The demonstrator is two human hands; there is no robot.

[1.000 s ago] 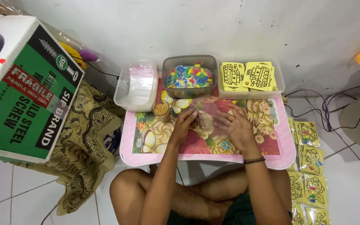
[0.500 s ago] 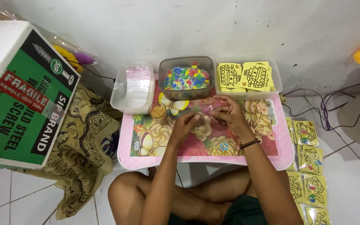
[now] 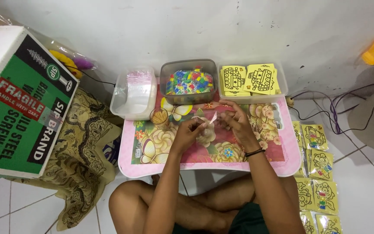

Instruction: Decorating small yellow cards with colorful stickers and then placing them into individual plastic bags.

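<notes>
Two hands meet over the middle of our small pink table, whose top carries a flower and butterfly print. Our left hand pinches one edge of a small clear plastic bag, thumb and forefinger closed on it. Our right hand grips the bag's other side, fingers curled around it; a dark band sits on that wrist. The bag hangs just above the tabletop, between both hands; what is inside it we cannot tell.

Just left of our left hand stands a small amber glass cup. Along the table's far edge we note three containers in a row: a clear tub with a stack of plastic bags, a grey tub of bright coloured pieces, and a clear tray holding yellow picture cards.

More yellow cards lie on the tiled floor at our right. A green and white cardboard box rests on patterned cloth at our left.
</notes>
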